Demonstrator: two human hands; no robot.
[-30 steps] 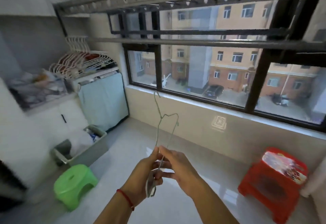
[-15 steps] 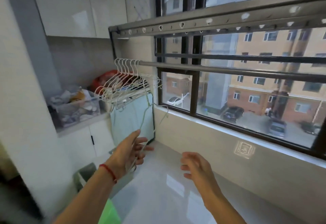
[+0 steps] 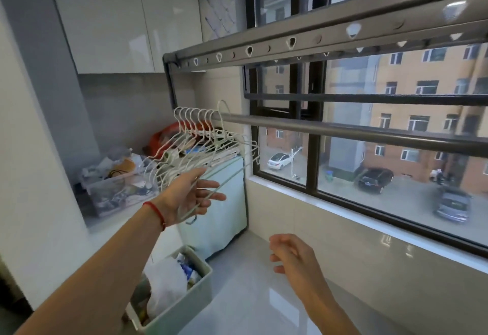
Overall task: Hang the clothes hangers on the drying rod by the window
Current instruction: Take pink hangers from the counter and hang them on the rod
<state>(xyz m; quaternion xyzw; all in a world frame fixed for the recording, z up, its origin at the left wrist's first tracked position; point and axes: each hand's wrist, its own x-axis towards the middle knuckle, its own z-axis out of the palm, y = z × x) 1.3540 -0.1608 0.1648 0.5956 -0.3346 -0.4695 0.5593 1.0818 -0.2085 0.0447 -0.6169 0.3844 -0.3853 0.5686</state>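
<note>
The grey drying rod (image 3: 343,132) runs across the window. Several white hangers (image 3: 194,126) hang bunched at its left end. One pale green wire hanger (image 3: 230,177) has its hook up over the rod just right of that bunch. My left hand (image 3: 190,194) reaches up under it with spread, fairly straight fingers, and the hanger's lower end lies across them. Lower down, over the floor, my right hand (image 3: 290,255) hovers loosely curled and holds nothing.
An upper drying rack bar (image 3: 303,41) with holes hangs above the rod. A covered appliance (image 3: 224,218) stands under the hangers, a cluttered clear box (image 3: 116,192) on the counter to its left. A green bin (image 3: 182,305) of items sits on the floor.
My view turned left toward the hanger bunch. My right hand let go of the green hanger and dropped away; my left hand lifted the hanger until its hook reached the rod.
</note>
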